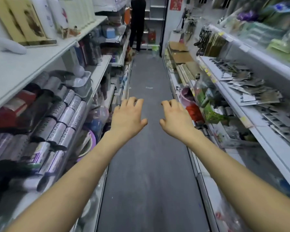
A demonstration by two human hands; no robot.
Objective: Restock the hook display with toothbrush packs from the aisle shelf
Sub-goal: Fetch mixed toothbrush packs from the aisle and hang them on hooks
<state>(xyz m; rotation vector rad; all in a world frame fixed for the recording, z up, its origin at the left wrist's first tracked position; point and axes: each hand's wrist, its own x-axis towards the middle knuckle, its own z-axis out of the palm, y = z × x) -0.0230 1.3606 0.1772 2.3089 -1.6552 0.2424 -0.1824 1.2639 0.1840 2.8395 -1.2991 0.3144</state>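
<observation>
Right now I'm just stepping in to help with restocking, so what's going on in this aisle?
A person is in a shop aisle with both arms stretched ahead. The left grip and right grip are bare hands, fingers loosely curled, holding nothing. Flat card packs lie heaped on the right-hand shelf, too blurred to name. Above them are hanging packs on hooks. No pack has been picked up yet. Another person in dark clothes stands at the far end.

Dim, cool even light, aisle floor [146,148] shadowless, wide-angle bending at the edges, shelf goods [261,22] smeared by blur (worst upper right)
</observation>
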